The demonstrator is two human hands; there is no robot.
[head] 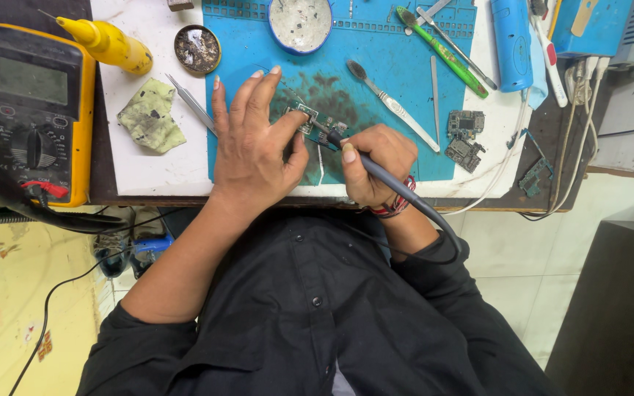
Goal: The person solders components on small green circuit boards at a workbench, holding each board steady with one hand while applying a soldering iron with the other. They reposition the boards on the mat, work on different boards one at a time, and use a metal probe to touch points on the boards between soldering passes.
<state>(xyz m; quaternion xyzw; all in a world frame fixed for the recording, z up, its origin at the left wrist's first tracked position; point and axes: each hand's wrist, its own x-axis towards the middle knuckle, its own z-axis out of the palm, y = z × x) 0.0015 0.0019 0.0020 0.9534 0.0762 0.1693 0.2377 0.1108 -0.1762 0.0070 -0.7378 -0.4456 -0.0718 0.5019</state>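
Blue mat carries a small circuit board near its middle, pinched by the left hand between thumb and forefinger. Just right of the board, the right hand has its fingers closed around a soldering iron, tip touching the board.

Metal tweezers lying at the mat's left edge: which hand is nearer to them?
Left. The left hand lies just right of the tweezers, fingers pinning the small circuit board. The right hand, gripping the soldering iron, sits farther right.
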